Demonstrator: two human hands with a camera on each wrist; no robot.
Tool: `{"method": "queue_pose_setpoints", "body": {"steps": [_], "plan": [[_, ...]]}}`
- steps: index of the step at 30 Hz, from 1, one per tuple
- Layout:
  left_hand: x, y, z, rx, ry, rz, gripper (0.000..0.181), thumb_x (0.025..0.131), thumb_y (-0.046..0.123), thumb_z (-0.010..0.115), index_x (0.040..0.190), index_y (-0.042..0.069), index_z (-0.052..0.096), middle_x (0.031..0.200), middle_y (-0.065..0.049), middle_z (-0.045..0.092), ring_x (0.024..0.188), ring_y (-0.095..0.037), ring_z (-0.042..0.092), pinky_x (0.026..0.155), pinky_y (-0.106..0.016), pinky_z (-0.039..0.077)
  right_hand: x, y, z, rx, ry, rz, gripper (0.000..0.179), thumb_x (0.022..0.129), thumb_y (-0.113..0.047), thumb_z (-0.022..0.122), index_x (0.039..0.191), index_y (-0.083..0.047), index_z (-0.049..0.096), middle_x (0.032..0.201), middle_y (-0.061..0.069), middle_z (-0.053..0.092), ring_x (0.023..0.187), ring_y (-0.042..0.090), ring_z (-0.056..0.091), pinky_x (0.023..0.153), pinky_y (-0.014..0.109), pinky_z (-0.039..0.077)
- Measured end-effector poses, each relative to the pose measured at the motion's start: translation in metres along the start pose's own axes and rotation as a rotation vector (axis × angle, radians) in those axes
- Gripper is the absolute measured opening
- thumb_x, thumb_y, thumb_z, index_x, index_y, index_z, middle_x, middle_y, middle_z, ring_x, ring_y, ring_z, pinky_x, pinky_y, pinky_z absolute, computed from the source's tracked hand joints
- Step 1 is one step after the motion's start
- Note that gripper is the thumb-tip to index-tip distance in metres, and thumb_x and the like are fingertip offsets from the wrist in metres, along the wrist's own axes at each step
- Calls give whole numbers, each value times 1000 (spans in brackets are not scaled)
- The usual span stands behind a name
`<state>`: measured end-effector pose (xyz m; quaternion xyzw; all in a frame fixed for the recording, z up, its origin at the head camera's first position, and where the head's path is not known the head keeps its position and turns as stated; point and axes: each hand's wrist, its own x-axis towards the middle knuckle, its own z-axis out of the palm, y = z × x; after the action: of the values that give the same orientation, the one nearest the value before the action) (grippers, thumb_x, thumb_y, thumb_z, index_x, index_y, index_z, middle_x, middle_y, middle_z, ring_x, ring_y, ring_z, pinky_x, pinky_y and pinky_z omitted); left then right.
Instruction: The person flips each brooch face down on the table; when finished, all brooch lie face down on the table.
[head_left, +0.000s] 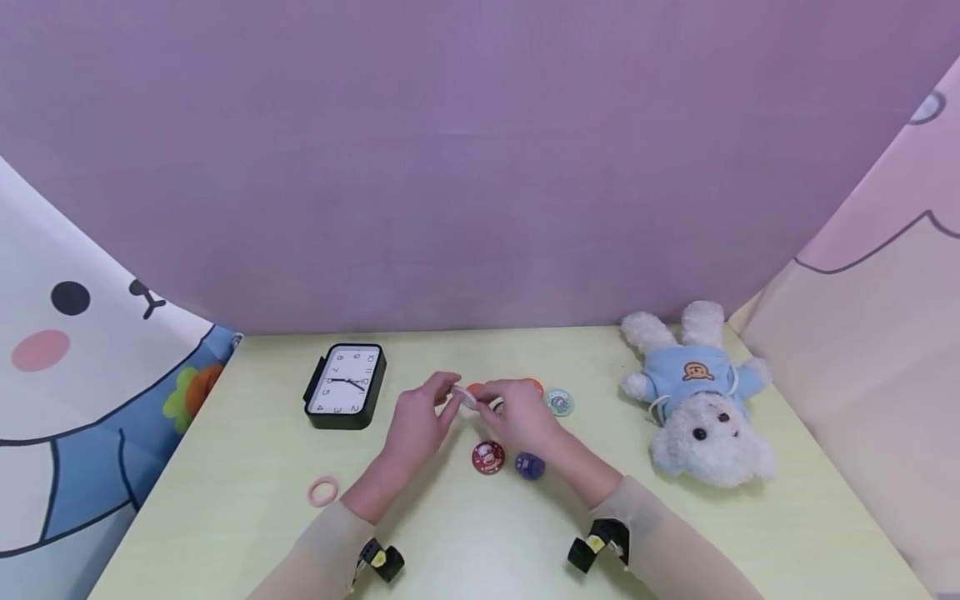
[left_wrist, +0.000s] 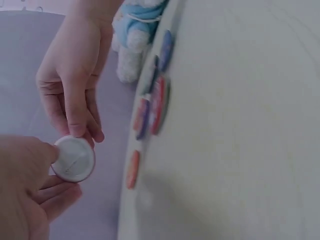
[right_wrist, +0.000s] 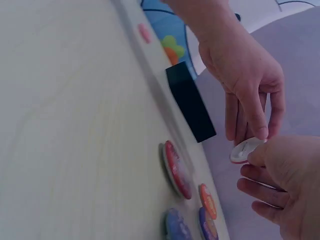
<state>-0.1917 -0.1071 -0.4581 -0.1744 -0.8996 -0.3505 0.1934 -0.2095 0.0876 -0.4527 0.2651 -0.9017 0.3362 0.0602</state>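
Observation:
A round pin-back button badge (left_wrist: 74, 159) is held up above the table between both hands, its white back and metal pin showing in the left wrist view. My left hand (head_left: 415, 422) pinches one edge between thumb and fingers. My right hand (head_left: 522, 414) pinches the opposite edge. Below and close to the hands, a red badge (head_left: 488, 457) and a dark purple badge (head_left: 530, 466) lie on the table. Behind the right hand sits a pale green badge (head_left: 559, 402). Orange badges, one of them small in the right wrist view (right_wrist: 208, 201), are partly covered by the hands in the head view.
A black-framed clock (head_left: 345, 386) lies face up left of the hands. Nearer the front left is a pink ring (head_left: 322, 492). A white plush toy (head_left: 697, 392) in a blue top lies at the right. The purple backdrop (head_left: 465, 208) rises behind the table's far edge.

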Motion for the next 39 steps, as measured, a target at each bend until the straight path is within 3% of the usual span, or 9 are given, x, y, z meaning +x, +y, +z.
{"method": "queue_pose_setpoints", "body": {"steps": [5,10,16,20,23,30,39], "plan": [[3,10,-8,-64,48,22,37,89,9,85,122,4,70,116,-15,80,98,-35,81,89,-44,66,1,-5,-12,220,87,59,17,98,-9,74,114,-9,79,101,5,83,95,22,80,87,36,67],[2,17,-15,-70,20,34,50,82,5,91,127,1,71,118,-18,79,98,-32,80,89,-44,66,2,-8,-20,277,75,38,28,99,-5,71,127,-8,70,96,7,81,95,22,80,93,38,65],[3,16,-20,-38,-16,27,48,83,9,91,127,1,73,114,-17,80,95,-31,80,85,-44,67,3,-9,-20,300,30,22,35,98,-3,72,132,-8,67,98,8,79,98,24,79,90,44,66],[1,13,-23,3,-65,0,45,84,13,91,125,3,75,114,-16,81,97,-30,80,85,-43,66,3,-8,-19,263,2,-13,41,91,-1,79,131,-5,69,107,8,78,100,27,78,86,41,67],[-1,11,-25,28,-100,-9,44,85,18,90,125,5,76,112,-15,82,97,-31,80,85,-43,66,2,-8,-18,211,-18,-30,42,89,-4,83,130,-5,71,113,8,78,101,27,77,91,40,66],[-6,2,-25,69,-148,27,41,87,20,89,123,4,78,113,-14,82,96,-29,80,84,-40,67,-1,-5,-11,92,-69,-46,41,92,-12,83,131,-8,72,113,7,75,104,29,76,92,48,64],[-11,-11,-18,85,-235,10,38,87,15,88,122,4,78,112,-15,81,92,-29,79,82,-42,66,-2,-5,0,-12,-115,-94,37,91,-11,83,126,-7,72,109,6,73,101,25,72,87,34,62]]}}
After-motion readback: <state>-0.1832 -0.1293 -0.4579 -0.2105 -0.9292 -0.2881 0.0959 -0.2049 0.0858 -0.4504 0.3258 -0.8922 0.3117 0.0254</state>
